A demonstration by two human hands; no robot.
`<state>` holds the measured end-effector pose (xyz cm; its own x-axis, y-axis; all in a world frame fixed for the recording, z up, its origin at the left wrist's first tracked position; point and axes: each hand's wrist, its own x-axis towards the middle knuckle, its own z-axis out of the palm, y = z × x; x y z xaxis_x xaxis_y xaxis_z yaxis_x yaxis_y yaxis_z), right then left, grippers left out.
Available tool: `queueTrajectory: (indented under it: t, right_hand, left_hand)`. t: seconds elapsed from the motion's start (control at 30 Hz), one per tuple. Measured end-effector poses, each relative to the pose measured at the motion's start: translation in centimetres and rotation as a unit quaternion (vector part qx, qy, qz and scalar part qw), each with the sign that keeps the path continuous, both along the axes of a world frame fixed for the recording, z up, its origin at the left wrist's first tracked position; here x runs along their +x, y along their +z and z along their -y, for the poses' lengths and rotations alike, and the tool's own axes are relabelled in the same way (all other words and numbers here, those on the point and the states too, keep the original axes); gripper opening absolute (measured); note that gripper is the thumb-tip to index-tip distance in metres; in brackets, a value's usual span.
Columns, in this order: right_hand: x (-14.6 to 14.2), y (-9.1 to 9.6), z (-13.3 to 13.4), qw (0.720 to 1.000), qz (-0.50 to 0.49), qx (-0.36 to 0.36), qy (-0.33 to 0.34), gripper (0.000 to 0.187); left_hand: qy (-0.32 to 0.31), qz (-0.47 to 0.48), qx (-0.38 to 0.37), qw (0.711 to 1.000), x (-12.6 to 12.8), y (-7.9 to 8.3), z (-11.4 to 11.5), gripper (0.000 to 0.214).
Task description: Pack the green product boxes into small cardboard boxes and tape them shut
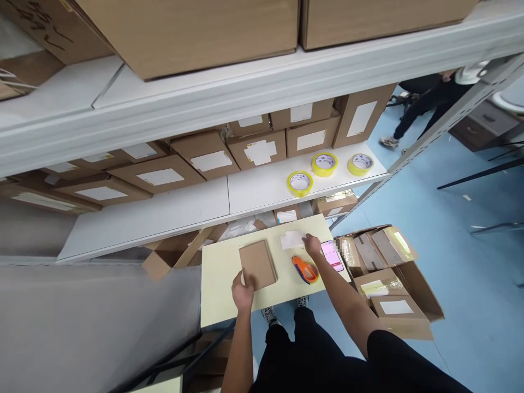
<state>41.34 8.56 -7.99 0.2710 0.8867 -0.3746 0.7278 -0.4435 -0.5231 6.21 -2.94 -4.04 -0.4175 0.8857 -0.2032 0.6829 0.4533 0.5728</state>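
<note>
A small brown cardboard box (257,263) lies flat on the pale yellow table (221,297). My left hand (243,290) grips its near left corner. My right hand (313,245) reaches to the far side of the table, fingers pinched on the edge of a white paper label (291,239). An orange and blue tape dispenser (305,269) lies just below that hand. A phone with a pink screen (332,255) rests at the table's right edge.
Three yellow tape rolls (300,183) sit on the white shelf (184,213), with labelled cardboard boxes (257,150) stacked behind. An open carton of flat boxes (388,284) stands on the blue floor at right. Another person's legs (413,117) show at far right.
</note>
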Motion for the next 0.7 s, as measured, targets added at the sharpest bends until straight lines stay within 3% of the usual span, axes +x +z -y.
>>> queueTrajectory:
  t: [0.1, 0.2, 0.3, 0.37, 0.43, 0.57, 0.7]
  right_hand:
    - [1.0, 2.6, 1.3, 0.997, -0.037, 0.05, 0.053, 0.025]
    - [2.0, 5.0, 3.6, 0.982, -0.128, 0.102, 0.099, 0.035]
    - [3.4, 7.2, 5.9, 0.964, -0.214, 0.141, 0.075, 0.046]
    - [4.4, 8.5, 7.0, 0.953, -0.258, 0.155, 0.037, 0.052]
    - [5.4, 9.6, 7.8, 0.941, -0.296, 0.162, 0.008, 0.054]
    - [6.6, 10.8, 8.6, 0.92, -0.345, 0.181, -0.036, 0.054]
    - [7.5, 11.0, 9.2, 0.896, -0.388, 0.201, -0.08, 0.05]
  left_hand:
    - [-0.123, 0.051, 0.056, 0.99, 4.2, 3.0, -3.9, 0.051]
    - [-0.287, 0.096, 0.067, 0.951, 9.5, 5.8, -8.8, 0.054]
    - [-0.416, 0.131, -0.017, 0.9, 13.6, 7.9, -13.0, 0.042]
    - [-0.492, 0.156, -0.082, 0.853, 15.0, 8.9, -14.7, 0.027]
    - [-0.521, 0.172, -0.118, 0.828, 15.5, 9.6, -15.7, 0.02]
    - [-0.507, 0.239, -0.151, 0.814, 15.3, 10.6, -16.3, 0.041]
    - [-0.472, 0.268, -0.134, 0.829, 13.6, 11.0, -16.9, 0.046]
